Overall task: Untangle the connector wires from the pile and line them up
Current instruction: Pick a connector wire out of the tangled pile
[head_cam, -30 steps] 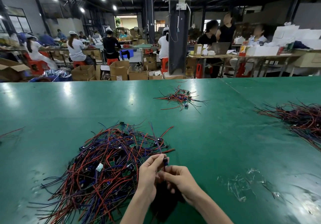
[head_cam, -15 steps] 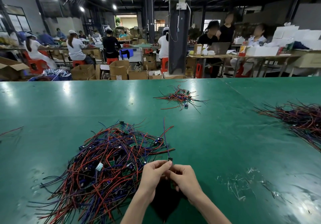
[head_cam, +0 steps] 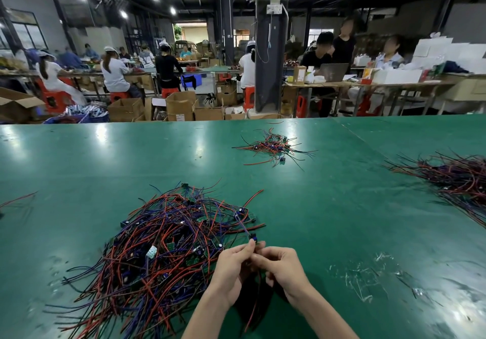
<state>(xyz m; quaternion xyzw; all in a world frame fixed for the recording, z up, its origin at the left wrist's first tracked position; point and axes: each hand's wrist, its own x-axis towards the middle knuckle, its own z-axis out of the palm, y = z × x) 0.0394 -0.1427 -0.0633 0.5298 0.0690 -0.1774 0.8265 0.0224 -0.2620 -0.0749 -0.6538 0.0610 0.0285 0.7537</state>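
Fingertips (head_cam: 251, 246) of the left hand (head_cam: 231, 267) and right hand (head_cam: 282, 267) pinch together on a single purple wire (head_cam: 244, 227) at the near right edge of the pile (head_cam: 168, 246) on a green table (head_cam: 328, 207). Both hands have curled fingers, and the grip sits just below the wire's small connector (head_cam: 253, 237), which stands above the knuckles. From there the wire runs away from the worker, up and slightly left, with its far end lying among the red and purple tangle. Its long axis therefore points back into the heap rather than across the table. The pile lies to the left of the grip, so the left hand is the nearer one to it, while the right hand is on the outer side. Freeing this wire likely calls for a draw toward the worker and to the right, along its own line. Dark and red strands (head_cam: 252, 309) hang beneath the hands; whether they belong to this wire cannot be told. Another bunch (head_cam: 457, 178) lies well apart at the right.
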